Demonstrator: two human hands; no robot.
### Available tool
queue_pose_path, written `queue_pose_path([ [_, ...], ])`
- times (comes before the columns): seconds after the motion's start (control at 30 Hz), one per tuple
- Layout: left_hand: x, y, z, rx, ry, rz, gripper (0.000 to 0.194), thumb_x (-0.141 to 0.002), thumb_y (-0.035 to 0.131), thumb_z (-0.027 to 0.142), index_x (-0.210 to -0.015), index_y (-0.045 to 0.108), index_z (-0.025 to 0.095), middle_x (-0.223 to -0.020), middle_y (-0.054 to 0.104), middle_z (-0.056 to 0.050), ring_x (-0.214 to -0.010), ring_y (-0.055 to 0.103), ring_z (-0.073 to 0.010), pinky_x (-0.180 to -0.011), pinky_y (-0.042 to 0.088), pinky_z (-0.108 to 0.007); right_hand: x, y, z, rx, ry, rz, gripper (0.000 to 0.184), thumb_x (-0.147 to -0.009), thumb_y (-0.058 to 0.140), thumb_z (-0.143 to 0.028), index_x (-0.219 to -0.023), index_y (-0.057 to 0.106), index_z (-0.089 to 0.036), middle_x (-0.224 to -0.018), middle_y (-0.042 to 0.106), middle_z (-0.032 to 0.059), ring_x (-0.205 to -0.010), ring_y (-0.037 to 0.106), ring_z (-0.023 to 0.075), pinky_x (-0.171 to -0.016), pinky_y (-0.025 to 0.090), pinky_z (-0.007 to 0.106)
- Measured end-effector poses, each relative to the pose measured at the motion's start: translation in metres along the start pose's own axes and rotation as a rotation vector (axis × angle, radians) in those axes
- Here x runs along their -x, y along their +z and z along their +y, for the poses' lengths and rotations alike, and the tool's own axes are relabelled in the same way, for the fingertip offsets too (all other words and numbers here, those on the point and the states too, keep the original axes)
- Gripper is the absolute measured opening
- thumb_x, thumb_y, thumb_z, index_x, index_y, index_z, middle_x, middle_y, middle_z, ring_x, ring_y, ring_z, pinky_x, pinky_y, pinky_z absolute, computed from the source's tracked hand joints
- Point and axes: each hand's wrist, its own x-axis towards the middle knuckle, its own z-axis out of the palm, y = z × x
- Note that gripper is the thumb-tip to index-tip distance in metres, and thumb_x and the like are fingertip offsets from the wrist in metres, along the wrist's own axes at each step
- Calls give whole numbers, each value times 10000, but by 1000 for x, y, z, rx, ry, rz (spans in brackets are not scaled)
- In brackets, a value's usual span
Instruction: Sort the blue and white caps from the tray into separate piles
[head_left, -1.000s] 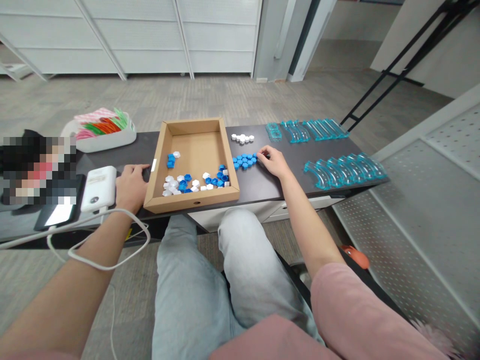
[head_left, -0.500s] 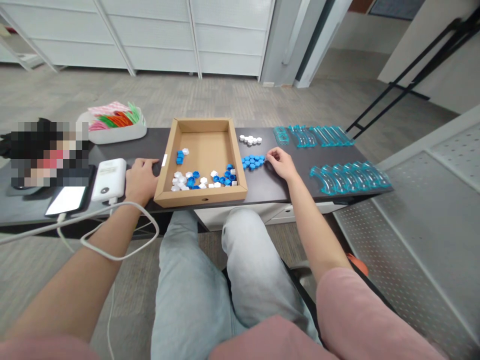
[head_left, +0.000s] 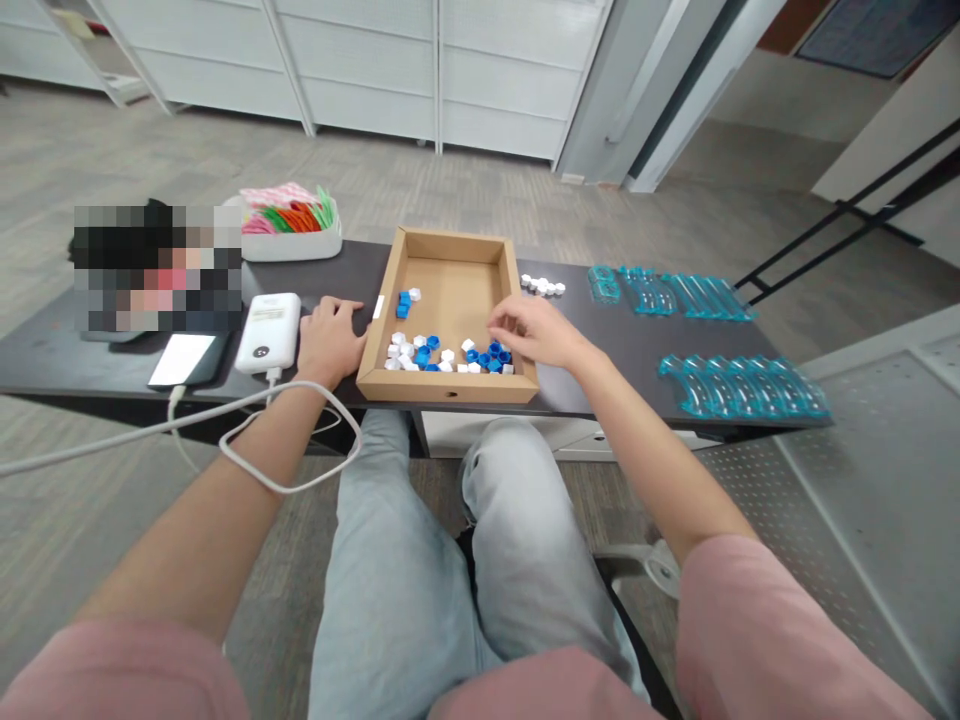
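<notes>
A shallow cardboard box (head_left: 453, 388) holds loose white hexagonal pieces (head_left: 405, 350) and blue hexagonal pieces (head_left: 491, 357), mostly along its near side. A few more lie by its left wall. Over the right wall, my right hand (head_left: 529, 328) hovers with bent fingers slightly apart, above the blue pieces, and no piece shows in it. It hides the blue cluster on the table. My left hand (head_left: 330, 340) lies on the table at the box's left, fingers spread, between the box and a white power bank (head_left: 268, 332). White pieces (head_left: 543, 286) sit grouped beyond the right wall.
Clear teal plastic parts (head_left: 742, 387) stand in rows on the table's right, with more teal parts (head_left: 709, 297) behind. A white basket (head_left: 292, 246) of colourful strips is at back left. A lit phone (head_left: 184, 360) and a white cable (head_left: 289, 488) lie near my left arm.
My right hand has moved left from the blue cluster on the table to over the box. My left hand stays beside the box. The whole view has shifted.
</notes>
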Motion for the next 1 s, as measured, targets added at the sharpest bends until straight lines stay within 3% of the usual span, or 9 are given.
queue_pose_path([
  [0.13, -1, 4, -2, 13, 1, 23, 608, -1107, 615, 444, -1635, 764, 182, -1608, 672, -251, -1485, 653, -476, -1294, 485, -569, -42, 21, -33, 284, -64, -257, 114, -1115, 739, -269, -1162, 841, -249, -1185, 885, 107, -1112, 790, 316, -973, 452, 416],
  [0.23, -2, 7, -3, 16, 11, 41, 600, -1104, 615, 451, -1619, 774, 187, -1584, 680, -247, -1467, 655, -476, -1276, 493, -573, -50, 31, -34, 352, 4, -349, 72, -1083, 777, -234, -1091, 847, -248, -1139, 906, 89, -1051, 796, 306, -894, 439, 395],
  [0.33, -2, 8, -4, 11, 13, 53, 598, -1096, 618, 446, -1613, 778, 190, -1576, 682, -246, -1455, 655, -481, -1271, 494, -582, -48, 31, -29, 271, -13, -383, 84, -1056, 771, -198, -1030, 830, -253, -1055, 898, 53, -954, 777, 269, -850, 437, 376],
  [0.4, -2, 8, -5, 10, 12, 52, 601, -1097, 614, 442, -1616, 775, 187, -1580, 680, -249, -1463, 650, -485, -1276, 492, -589, -45, 22, -24, 163, -69, -323, 69, -1019, 780, -188, -1017, 805, -252, -997, 866, 29, -922, 761, 249, -872, 458, 366],
  [0.5, -1, 6, -6, 11, 14, 38, 609, -1092, 607, 415, -1632, 765, 180, -1593, 674, -253, -1490, 644, -484, -1289, 491, -591, -36, -3, -5, -9, -86, -67, 62, -1007, 813, -275, -1020, 756, -254, -955, 805, 15, -891, 730, 232, -889, 506, 366],
  [0.63, -2, 3, -6, 2, 7, 9, 636, -1083, 626, 424, -1653, 755, 176, -1598, 664, -256, -1491, 654, -488, -1293, 497, -588, -13, -38, 48, -108, 72, 360, 246, -1021, 860, -473, -1026, 703, -284, -890, 713, -5, -848, 662, 222, -826, 549, 374],
  [0.73, -3, -2, -5, -16, -3, -12, 671, -1099, 631, 492, -1678, 740, 170, -1609, 649, -262, -1511, 648, -488, -1299, 497, -568, 9, -45, 93, -112, 251, 547, 305, -988, 877, -513, -979, 661, -298, -837, 678, -13, -786, 624, 211, -767, 554, 371],
  [0.83, -2, -6, -4, -30, -10, -50, 696, -1127, 600, 520, -1696, 719, 139, -1623, 637, -274, -1514, 648, -481, -1309, 493, -559, 28, -34, 125, -134, 420, 580, 327, -928, 905, -483, -947, 638, -295, -866, 730, -1, -758, 620, 207, -762, 575, 374],
  [1.0, -2, -10, -4, -40, -6, -66, 687, -1165, 544, 492, -1692, 693, 77, -1642, 629, -298, -1527, 640, -481, -1333, 485, -602, 36, -13, 151, -173, 551, 469, 233, -878, 877, -335, -967, 668, -279, -1037, 803, 54, -821, 691, 238, -903, 633, 437],
])
